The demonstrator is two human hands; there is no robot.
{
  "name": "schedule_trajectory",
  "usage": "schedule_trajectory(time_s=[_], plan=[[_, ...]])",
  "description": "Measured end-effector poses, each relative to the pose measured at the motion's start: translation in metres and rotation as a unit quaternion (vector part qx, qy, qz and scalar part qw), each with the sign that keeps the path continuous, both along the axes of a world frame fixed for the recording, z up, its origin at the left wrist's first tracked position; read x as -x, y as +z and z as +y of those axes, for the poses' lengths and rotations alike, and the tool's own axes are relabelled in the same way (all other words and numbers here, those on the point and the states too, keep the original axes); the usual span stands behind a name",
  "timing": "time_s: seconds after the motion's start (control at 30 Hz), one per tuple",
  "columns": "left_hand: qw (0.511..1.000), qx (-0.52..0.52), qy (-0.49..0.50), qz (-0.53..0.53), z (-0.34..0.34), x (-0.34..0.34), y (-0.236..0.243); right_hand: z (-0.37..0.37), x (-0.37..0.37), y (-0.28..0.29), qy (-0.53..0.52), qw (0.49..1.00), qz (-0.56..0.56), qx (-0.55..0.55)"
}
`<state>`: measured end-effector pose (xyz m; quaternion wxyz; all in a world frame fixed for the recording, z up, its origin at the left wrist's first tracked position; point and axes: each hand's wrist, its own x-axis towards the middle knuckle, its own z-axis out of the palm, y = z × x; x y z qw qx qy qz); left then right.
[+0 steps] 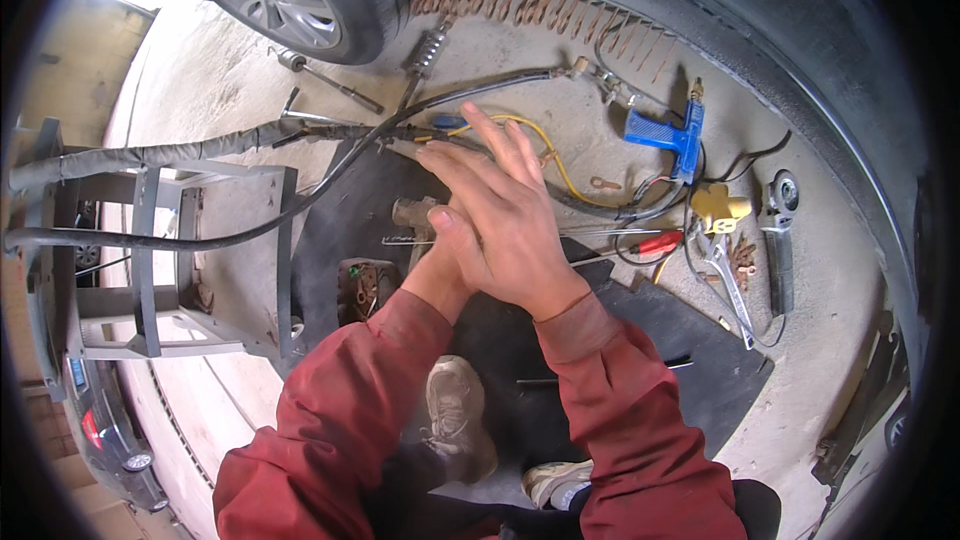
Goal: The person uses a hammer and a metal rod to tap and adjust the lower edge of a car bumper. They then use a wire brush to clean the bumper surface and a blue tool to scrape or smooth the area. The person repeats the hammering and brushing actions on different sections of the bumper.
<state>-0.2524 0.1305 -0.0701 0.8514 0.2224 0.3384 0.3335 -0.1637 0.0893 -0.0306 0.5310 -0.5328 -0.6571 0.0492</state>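
Observation:
My hands meet palm to palm over a dark mat (680,350). My right hand (515,225) lies on top with its back showing and its fingers stretched out. Beneath it, my left hand (452,265) is mostly covered; its wrist and heel show, and straight fingers reach out past the right hand. No object is visible between the palms. Just beyond the fingers lie a thin yellow cable (560,165) and a thick black hose (340,175). Close to the left wrist stands a small box (346,308) of rusty metal bits.
To the right lie a blue pistol-grip tool (672,137), a yellow item (718,206), an adjustable wrench (733,280), a red-handled tool (660,243) and a black long-bodied tool (780,240). Rusty hooks (540,8) line the car sill. A wheel (290,0) and grey metal frame (150,260) stand left.

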Motion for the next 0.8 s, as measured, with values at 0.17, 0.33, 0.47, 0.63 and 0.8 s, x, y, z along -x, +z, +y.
schedule_trajectory(time_s=[0.17,0.33,0.47,0.63,0.8], plan=[[0.998,0.009,-0.068,0.012,0.038,0.056,0.011,-0.005,0.0,0.002,-0.004,0.997,0.064,-0.03],[0.972,0.035,-0.155,0.171,0.08,0.145,0.038,-0.018,-0.023,-0.019,-0.048,0.992,0.116,0.007],[0.91,0.021,-0.246,0.331,0.089,0.211,0.076,-0.031,-0.04,-0.038,-0.098,0.982,0.149,0.056],[0.877,0.063,-0.276,0.387,0.058,0.27,0.091,-0.042,-0.05,-0.04,-0.115,0.972,0.174,0.107],[0.914,0.07,-0.142,0.373,0.021,0.286,0.024,-0.062,-0.067,-0.028,-0.051,0.965,0.09,0.24]])
